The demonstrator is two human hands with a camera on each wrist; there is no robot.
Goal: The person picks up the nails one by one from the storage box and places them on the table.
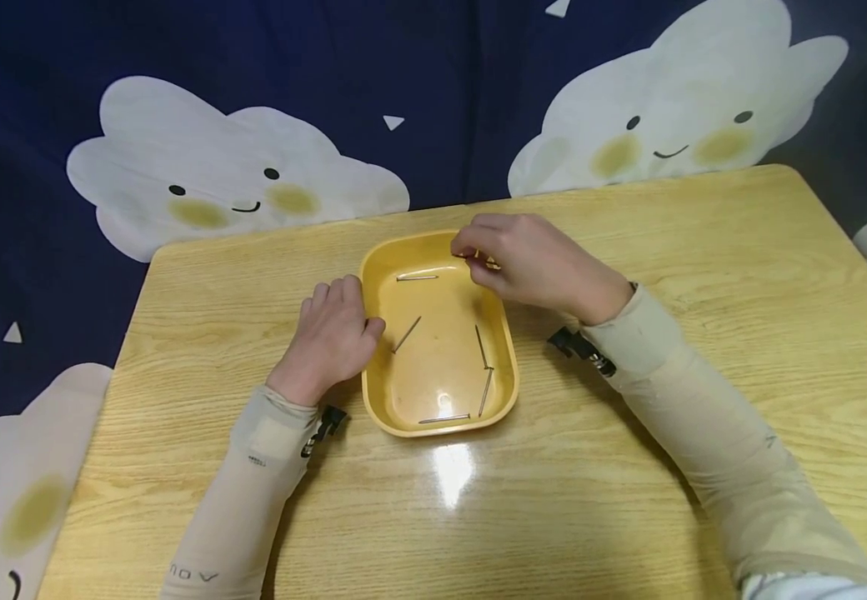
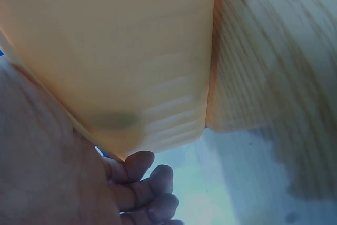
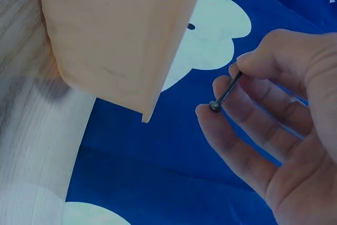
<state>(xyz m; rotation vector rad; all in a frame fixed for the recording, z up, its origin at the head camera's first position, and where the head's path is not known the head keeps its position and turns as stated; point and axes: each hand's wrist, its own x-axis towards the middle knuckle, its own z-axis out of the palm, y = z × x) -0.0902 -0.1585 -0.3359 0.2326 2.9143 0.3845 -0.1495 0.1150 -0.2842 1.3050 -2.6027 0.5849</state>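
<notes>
A yellow plastic tray stands on the table, with several thin metal nails lying apart on its floor, one nail left of the middle. My left hand holds the tray's left side, thumb over the rim; in the left wrist view its fingers curl by the outer wall. Over the tray's far right corner is my right hand. Between thumb and fingers it pinches a nail, whose round head points toward the fingertips in the right wrist view.
The wooden table carries the tray near its far edge. Behind hangs a dark blue cloth printed with white clouds. A black strap buckle sticks out from the right sleeve, another from the left.
</notes>
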